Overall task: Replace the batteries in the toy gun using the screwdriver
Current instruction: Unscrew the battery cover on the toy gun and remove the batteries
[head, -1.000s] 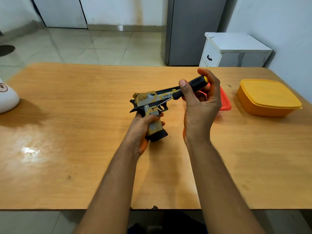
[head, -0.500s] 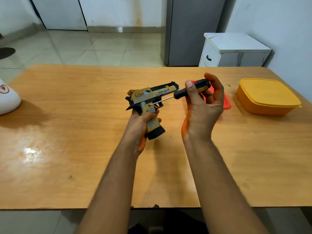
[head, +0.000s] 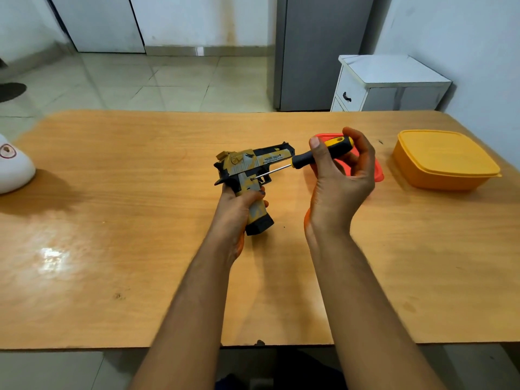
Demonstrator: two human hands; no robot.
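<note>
A yellow, grey and black toy gun (head: 253,167) stands above the middle of the wooden table (head: 112,220), barrel pointing right. My left hand (head: 239,209) grips its handle from below. My right hand (head: 337,175) pinches the black and yellow handle of a screwdriver (head: 318,154) between thumb and fingers. The thin metal shaft slants down to the left, and its tip touches the gun's side just above the grip. No batteries are in view.
A red container (head: 378,171) lies on the table behind my right hand, mostly hidden. An orange lidded box (head: 444,159) sits at the right edge. A white object (head: 14,170) rests at the left edge. A white cabinet (head: 388,83) stands beyond the table.
The gun and both hands have drifted slightly left and down. The screwdriver handle has dropped to a flatter angle, its tip staying at the gun's side.
</note>
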